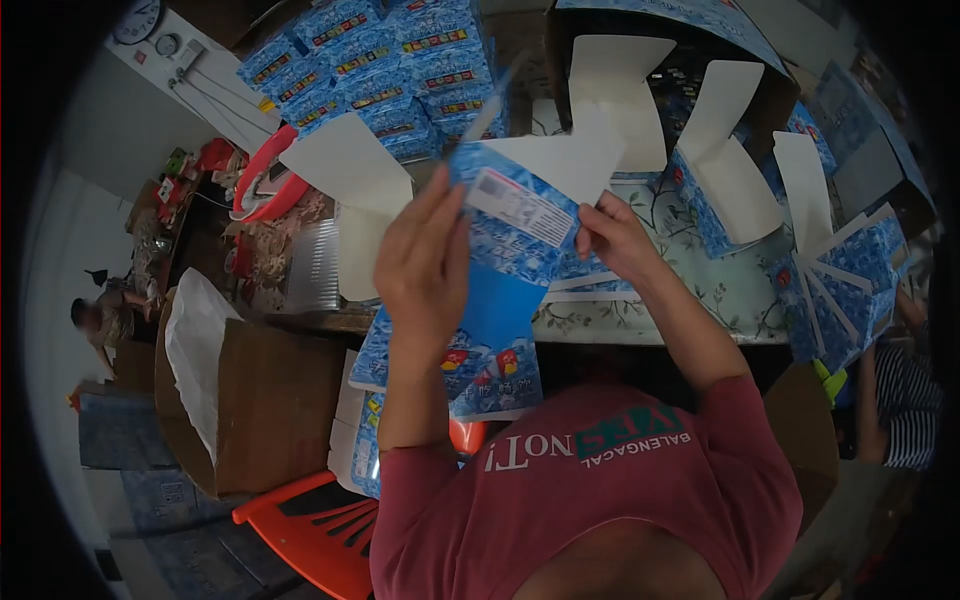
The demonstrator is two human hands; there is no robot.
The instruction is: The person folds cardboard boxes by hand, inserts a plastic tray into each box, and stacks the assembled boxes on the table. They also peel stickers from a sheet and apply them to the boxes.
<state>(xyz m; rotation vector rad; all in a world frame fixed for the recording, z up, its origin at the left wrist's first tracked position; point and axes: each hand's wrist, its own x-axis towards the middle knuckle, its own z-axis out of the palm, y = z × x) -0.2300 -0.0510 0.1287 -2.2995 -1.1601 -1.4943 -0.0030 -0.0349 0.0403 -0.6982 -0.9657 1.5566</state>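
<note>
A blue printed carton [510, 225] with a white label on its side is held up in front of me, tilted, with white inner flaps spread at its top. My right hand [615, 235] pinches the carton's right edge between thumb and fingers. Along the left edge lies my left hand [425, 265], its fingers together and curved against the carton, slightly smeared by motion. A blurred thin flap [490, 115] sticks up above the left fingertips. Below the carton, blue printed cardboard [500, 385] rests near my lap.
Several open white-lined cartons [735, 190] stand on the flowered tablecloth [600, 322]. Packed blue boxes [370, 70] are stacked at the back. A brown cardboard box [270, 400] and an orange chair [305, 530] are at left. Another person [900, 400] is at far right, one at far left.
</note>
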